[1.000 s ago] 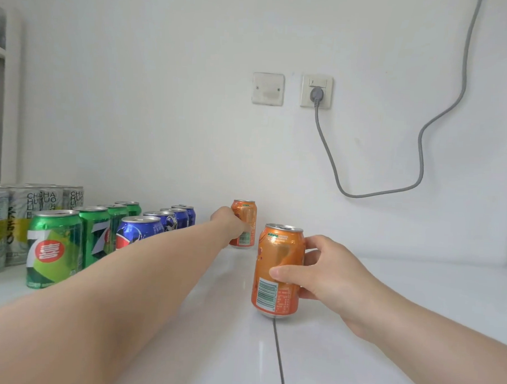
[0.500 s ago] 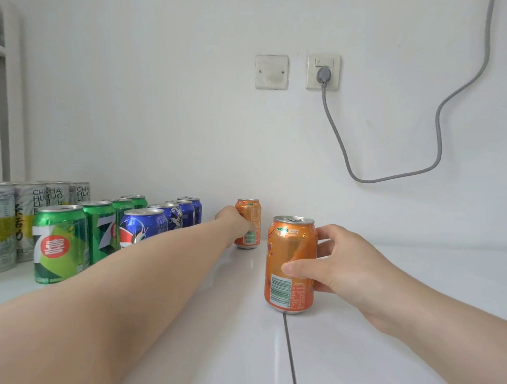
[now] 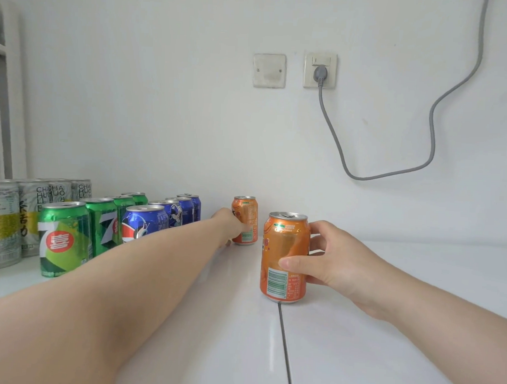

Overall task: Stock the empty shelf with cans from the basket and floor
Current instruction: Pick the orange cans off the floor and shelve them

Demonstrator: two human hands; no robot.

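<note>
Two orange cans stand upright on the white shelf (image 3: 385,342). The far orange can (image 3: 247,213) stands near the back wall, and my left hand (image 3: 229,227) reaches out and wraps around its left side. The near orange can (image 3: 284,257) rests on the shelf at the middle seam, with my right hand (image 3: 333,259) gripping it from the right, thumb across its front. To the left stand rows of green cans (image 3: 63,238), blue cans (image 3: 146,222) and silver tea cans (image 3: 1,224).
A grey power cord (image 3: 422,167) hangs from a wall socket (image 3: 320,70) beside a blank wall plate (image 3: 269,70). A white upright frame (image 3: 6,94) stands at the far left. A dark seam (image 3: 284,350) runs along the shelf towards me.
Both hands keep their hold on the orange cans. The view has tilted slightly, so the socket and cans sit a little differently in frame; the cans look unmoved on the shelf.
</note>
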